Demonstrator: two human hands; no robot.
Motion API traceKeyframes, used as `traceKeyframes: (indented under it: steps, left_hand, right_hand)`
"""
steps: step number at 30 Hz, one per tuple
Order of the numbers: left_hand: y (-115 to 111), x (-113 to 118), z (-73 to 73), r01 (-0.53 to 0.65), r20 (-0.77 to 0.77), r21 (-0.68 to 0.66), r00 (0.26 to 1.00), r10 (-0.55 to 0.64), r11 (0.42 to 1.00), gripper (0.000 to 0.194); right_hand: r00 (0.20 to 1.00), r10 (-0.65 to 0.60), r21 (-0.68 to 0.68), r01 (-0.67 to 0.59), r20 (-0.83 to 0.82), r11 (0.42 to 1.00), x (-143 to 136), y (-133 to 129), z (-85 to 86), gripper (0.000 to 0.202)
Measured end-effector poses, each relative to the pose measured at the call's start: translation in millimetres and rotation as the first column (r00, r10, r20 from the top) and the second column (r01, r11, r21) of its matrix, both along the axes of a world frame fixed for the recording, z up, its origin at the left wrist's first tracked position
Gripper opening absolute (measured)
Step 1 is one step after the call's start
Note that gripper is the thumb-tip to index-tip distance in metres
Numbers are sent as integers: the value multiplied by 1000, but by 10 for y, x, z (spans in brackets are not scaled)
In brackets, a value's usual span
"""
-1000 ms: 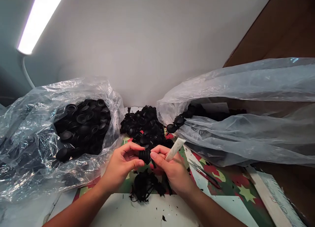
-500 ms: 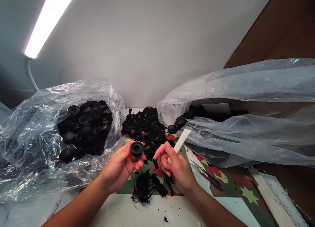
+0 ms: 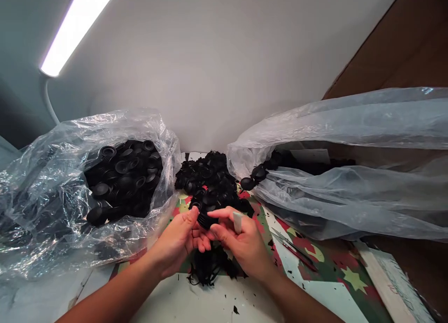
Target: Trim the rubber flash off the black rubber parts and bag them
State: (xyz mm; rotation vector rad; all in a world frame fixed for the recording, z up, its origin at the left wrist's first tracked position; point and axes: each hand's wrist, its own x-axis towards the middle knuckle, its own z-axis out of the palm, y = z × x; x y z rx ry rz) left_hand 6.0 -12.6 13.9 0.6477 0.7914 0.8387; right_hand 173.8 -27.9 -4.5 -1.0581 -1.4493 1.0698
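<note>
A black ribbed rubber bellows is between my two hands, low over the table. My left hand holds it from the left, thumb on its side and fingers curled beneath. My right hand has its index finger and thumb against the right side of the bellows. Tucked in that same hand is a flat off-white strip, seen nearly end-on; what its far end looks like is hidden. Black rubber scraps lie under my hands, and a pile of black rubber parts rises just behind them.
A clear plastic bag at left holds many black bellows. Another plastic bag lies at right, with black parts at its mouth. Scissors rest on the patterned cloth. A lamp hangs at upper left.
My right hand has moved left onto the bellows, and the strip has turned from slanting upward to nearly end-on. The bellows has tipped from showing its round opening to showing its ribbed side.
</note>
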Motion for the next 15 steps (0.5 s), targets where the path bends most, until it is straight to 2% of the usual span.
traceKeyframes:
  steps: [6, 9, 15]
  left_hand:
    - [-33, 22, 24, 50, 14, -45, 999, -49, 998, 50]
    - [-28, -1, 55, 86, 54, -31, 995, -85, 996, 45]
    - [-20, -14, 57, 130, 44, -6, 991, -130, 991, 47]
  right_hand:
    - [1000, -25, -22, 24, -18, 999, -4, -2, 48, 21]
    - [993, 26, -142, -43, -119, 989, 16, -4, 69, 25]
    - [965, 0, -357, -97, -261, 929, 26, -6, -4, 40]
